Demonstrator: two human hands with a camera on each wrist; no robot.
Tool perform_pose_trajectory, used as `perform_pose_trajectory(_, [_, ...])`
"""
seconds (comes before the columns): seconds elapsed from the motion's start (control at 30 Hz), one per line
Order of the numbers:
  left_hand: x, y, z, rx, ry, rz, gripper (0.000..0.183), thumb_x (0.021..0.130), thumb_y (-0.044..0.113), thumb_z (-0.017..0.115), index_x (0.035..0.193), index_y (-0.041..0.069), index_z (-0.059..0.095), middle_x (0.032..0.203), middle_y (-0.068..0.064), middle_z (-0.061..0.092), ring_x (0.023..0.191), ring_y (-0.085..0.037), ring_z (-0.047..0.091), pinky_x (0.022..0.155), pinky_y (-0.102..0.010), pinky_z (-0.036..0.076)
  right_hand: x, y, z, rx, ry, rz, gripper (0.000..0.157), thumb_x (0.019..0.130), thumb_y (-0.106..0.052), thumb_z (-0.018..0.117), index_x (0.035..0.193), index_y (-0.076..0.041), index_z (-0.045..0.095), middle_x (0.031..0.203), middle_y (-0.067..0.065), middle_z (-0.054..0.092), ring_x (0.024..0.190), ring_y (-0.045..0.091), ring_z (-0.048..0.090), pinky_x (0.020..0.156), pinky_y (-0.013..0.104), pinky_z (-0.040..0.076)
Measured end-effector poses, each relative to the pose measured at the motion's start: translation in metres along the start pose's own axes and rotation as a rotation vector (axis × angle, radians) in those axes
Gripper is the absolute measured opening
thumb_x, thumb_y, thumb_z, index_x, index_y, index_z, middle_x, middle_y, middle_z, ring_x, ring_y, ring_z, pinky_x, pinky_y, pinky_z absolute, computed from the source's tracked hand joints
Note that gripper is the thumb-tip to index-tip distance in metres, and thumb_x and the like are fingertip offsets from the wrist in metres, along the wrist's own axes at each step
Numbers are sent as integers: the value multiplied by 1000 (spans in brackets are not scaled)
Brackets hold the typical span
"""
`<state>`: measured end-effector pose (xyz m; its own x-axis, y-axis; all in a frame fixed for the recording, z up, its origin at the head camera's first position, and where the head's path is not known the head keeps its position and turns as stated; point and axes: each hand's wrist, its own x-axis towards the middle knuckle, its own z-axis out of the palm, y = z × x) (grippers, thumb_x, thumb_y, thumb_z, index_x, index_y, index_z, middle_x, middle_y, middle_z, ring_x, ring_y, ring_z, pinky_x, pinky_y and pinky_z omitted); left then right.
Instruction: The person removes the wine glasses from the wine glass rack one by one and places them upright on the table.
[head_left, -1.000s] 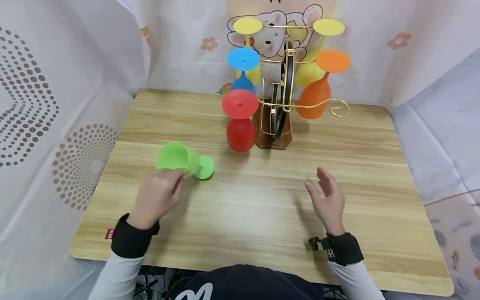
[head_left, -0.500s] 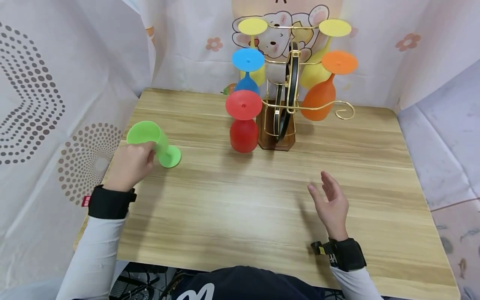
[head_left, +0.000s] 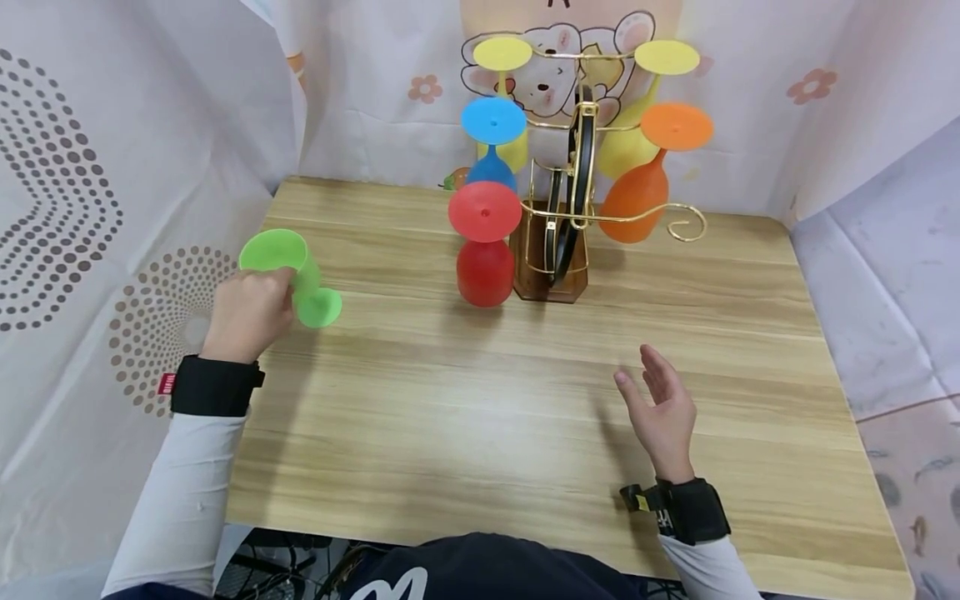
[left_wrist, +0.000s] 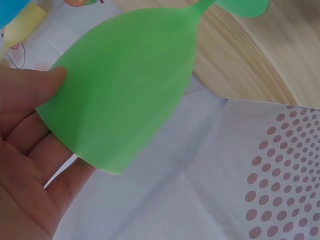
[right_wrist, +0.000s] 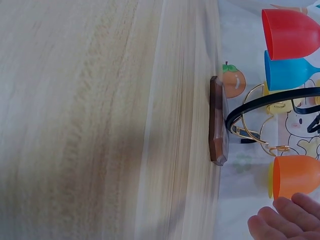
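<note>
My left hand (head_left: 251, 312) pinches the rim of a green plastic goblet (head_left: 303, 275) near the table's left edge. In the left wrist view the thumb lies on the outside of the green bowl (left_wrist: 125, 85), with the other fingers at its rim. The goblet is tilted, its mouth toward the upper left and its foot toward the right. My right hand (head_left: 663, 417) hovers over the right part of the table, thumb apart from loosely bent fingers, holding nothing. The right wrist view catches only its fingertips (right_wrist: 287, 220).
A gold wire rack on a wooden base (head_left: 551, 287) stands at the back. Upside down on it hang a red goblet (head_left: 485, 273), a blue goblet (head_left: 493, 122), an orange goblet (head_left: 637, 196) and two yellow ones. White patterned curtains (head_left: 375, 92) surround the wooden table (head_left: 450, 433).
My left hand has carried the green goblet left and away from me, toward the table's left edge. The right hand has stayed nearly in place.
</note>
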<state>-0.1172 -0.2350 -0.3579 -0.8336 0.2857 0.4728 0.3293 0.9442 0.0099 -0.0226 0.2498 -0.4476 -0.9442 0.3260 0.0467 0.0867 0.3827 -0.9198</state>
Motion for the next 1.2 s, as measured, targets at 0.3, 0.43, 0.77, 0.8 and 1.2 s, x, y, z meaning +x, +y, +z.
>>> perform_pose_trajectory(0.3, [0,2,8,15,75,19,11,75,-13,49,76,-9,59,64,-22,59,59,-44,56,53,-49,46,0,2,1,28,-17,-42,56,86,-8,70,138,-7,50,144,14,51,135,28,47,104,5,39])
perform_pose_trajectory(0.43, [-2,4,7,3,46,-16,17,77,-14,50,88,-12,63,75,-26,64,68,-45,60,64,-51,50,0,2,1,19,-20,-35,57,86,-8,71,139,-7,50,144,15,51,134,29,47,103,5,39])
perform_pose_trajectory(0.77, [-1,12,6,0,8,-64,26,79,-6,60,104,-15,60,103,-33,67,99,-47,64,90,-53,52,1,2,-1,2,-6,-18,58,85,-9,71,139,-7,49,144,14,51,135,29,47,103,4,39])
perform_pose_trajectory(0.8, [-1,13,5,6,11,-68,29,80,-5,61,107,-16,59,107,-33,66,102,-47,64,92,-53,51,1,2,-1,1,-5,-18,58,85,-9,71,139,-7,50,144,14,51,135,29,47,103,4,39])
perform_pose_trajectory(1.2, [1,61,-11,5,31,-31,48,86,7,63,126,-16,52,129,-31,57,123,-43,55,104,-52,46,6,-3,-4,-21,-5,-20,58,86,-10,71,139,-8,49,145,13,50,135,27,47,104,6,39])
